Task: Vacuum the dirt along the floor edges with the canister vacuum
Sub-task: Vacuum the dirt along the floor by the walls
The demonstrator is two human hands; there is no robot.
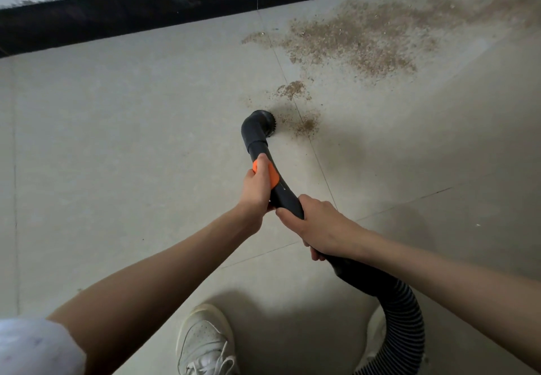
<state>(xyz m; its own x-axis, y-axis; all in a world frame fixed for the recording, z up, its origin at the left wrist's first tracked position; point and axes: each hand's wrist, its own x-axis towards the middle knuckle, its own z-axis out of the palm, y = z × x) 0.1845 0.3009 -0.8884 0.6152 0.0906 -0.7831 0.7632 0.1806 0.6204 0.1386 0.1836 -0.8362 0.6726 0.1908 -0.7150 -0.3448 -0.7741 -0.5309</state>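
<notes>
A black vacuum wand with an orange slider [273, 176] curves down to a round brush nozzle [261, 119] that sits on the pale tiled floor. My left hand [257, 191] grips the wand at the orange part. My right hand [317, 223] grips the wand lower down, where it joins the ribbed hose [405, 325]. Brown dirt [360, 37] is spread widely over the floor toward the upper right, with smaller patches [306, 125] just right of the nozzle. The canister itself is out of view.
A black baseboard [117, 14] runs along the wall at the top, with a white wall above it. My white sneaker [205, 342] stands at the bottom centre. The hose loops past my right foot at the lower right.
</notes>
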